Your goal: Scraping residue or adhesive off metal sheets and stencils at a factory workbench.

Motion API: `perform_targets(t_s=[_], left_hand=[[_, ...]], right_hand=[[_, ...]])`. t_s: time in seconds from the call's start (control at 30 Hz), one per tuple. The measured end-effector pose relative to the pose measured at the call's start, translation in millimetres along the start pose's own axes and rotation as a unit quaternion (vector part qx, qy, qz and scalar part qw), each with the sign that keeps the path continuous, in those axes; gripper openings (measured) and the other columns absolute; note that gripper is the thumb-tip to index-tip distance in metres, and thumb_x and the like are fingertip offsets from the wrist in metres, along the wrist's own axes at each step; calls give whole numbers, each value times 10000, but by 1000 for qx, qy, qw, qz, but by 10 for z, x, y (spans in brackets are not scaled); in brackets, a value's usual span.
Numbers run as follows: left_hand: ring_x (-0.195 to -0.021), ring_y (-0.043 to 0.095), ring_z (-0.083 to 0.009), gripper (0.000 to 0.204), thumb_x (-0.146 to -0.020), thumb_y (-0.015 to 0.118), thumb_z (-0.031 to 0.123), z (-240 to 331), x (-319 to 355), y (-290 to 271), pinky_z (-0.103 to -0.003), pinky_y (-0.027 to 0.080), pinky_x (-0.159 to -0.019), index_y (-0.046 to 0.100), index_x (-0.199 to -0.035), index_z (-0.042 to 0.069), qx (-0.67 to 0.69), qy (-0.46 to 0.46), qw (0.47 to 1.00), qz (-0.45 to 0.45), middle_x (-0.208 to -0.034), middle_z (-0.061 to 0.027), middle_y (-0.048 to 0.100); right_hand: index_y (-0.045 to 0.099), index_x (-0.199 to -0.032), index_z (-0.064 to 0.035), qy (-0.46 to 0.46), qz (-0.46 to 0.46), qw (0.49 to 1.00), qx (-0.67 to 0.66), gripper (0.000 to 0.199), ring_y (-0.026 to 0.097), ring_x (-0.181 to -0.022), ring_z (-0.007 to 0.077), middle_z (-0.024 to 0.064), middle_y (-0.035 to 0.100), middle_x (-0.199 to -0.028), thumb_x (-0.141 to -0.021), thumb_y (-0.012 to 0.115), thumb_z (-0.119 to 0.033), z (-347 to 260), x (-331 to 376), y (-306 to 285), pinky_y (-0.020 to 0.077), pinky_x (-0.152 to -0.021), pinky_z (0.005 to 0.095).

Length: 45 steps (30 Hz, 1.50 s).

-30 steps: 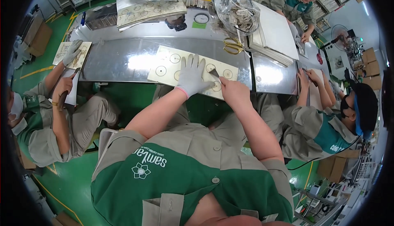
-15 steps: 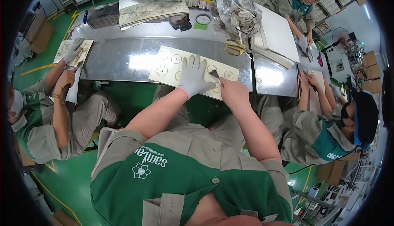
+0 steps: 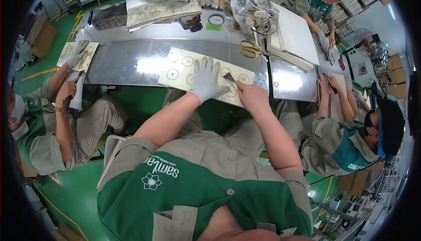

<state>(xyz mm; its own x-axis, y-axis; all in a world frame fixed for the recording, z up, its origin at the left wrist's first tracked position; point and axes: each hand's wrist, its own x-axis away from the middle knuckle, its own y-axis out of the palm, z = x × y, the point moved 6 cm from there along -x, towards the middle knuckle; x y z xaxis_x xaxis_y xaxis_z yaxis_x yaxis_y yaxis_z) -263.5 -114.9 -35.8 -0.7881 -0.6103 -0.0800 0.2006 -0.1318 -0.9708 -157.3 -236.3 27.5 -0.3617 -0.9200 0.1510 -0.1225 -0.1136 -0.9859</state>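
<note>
A pale cream sheet printed with several circles lies at a slant on the metal table, its near edge at the table's front. My left hand, in a white glove with a pink cuff, presses flat on the middle of it, fingers spread. In my bare right hand is a scraper with a flat metal blade. The blade rests on or just over the sheet, by a circle right of the glove. The handle is mostly hidden in my fingers.
Gold-handled scissors lie beyond the sheet, beside a clear plastic bag of scraps. White boards are stacked to the right. Co-workers sit left and right and stand across the table; one works on another circle-printed sheet.
My right hand and the scraper have shifted very slightly to the right and down. The left hand stays spread on the sheet.
</note>
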Motion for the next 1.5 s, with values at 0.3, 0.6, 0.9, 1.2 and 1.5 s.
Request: perform_targets(t_s=[0.3, 0.6, 0.9, 1.2, 1.5], left_hand=[[-1477, 230, -420, 1079, -748, 627, 751, 7, 16, -18, -577, 104, -1205, 376, -1511, 32, 14, 0, 1000, -9, -1571, -259, 303], [-1490, 215, -401, 1065, -737, 650, 739, 9, 12, -26, -569, 97, -1209, 393, -1503, 45, 14, -5, 1000, -4, -1576, -240, 306], [-1471, 245, -419, 1056, -742, 648, 737, 24, 26, -12, -568, 122, -1203, 404, -1493, 36, 19, 3, 1000, 6, -1563, -262, 318], [-1474, 243, -408, 1063, -721, 678, 715, 16, 19, -28, -570, 111, -1205, 405, -1488, 32, 18, -1, 1000, 8, -1555, -253, 334], [-1480, 228, -413, 1090, -723, 647, 753, -1, 68, -39, -566, 97, -1210, 391, -1500, 32, 23, -5, 1000, -8, -1574, -253, 300]], right_hand=[[684, -1195, -215, 1, 25, 1000, 12, 289, 706, -784, 346, 134, 720, -837, -954, 524, -227, 5, 54, -27, 542, -677, 482], [684, -1199, -232, -18, 28, 999, 27, 286, 698, -759, 339, 140, 707, -802, -964, 522, -259, -84, -15, 2, 538, -643, 480], [684, -1202, -201, 7, 17, 1000, 21, 330, 712, -794, 345, 149, 721, -849, -946, 479, -168, -14, 90, -42, 542, -675, 481], [676, -1210, -197, -25, 30, 999, 32, 298, 696, -741, 355, 157, 696, -792, -948, 536, -217, -83, 28, -11, 543, -644, 477], [599, -1353, -241, 87, 16, 981, -175, 390, 672, -1014, 365, 148, 710, -1098, -988, 494, -331, 327, -89, 234, 539, -843, 490]])
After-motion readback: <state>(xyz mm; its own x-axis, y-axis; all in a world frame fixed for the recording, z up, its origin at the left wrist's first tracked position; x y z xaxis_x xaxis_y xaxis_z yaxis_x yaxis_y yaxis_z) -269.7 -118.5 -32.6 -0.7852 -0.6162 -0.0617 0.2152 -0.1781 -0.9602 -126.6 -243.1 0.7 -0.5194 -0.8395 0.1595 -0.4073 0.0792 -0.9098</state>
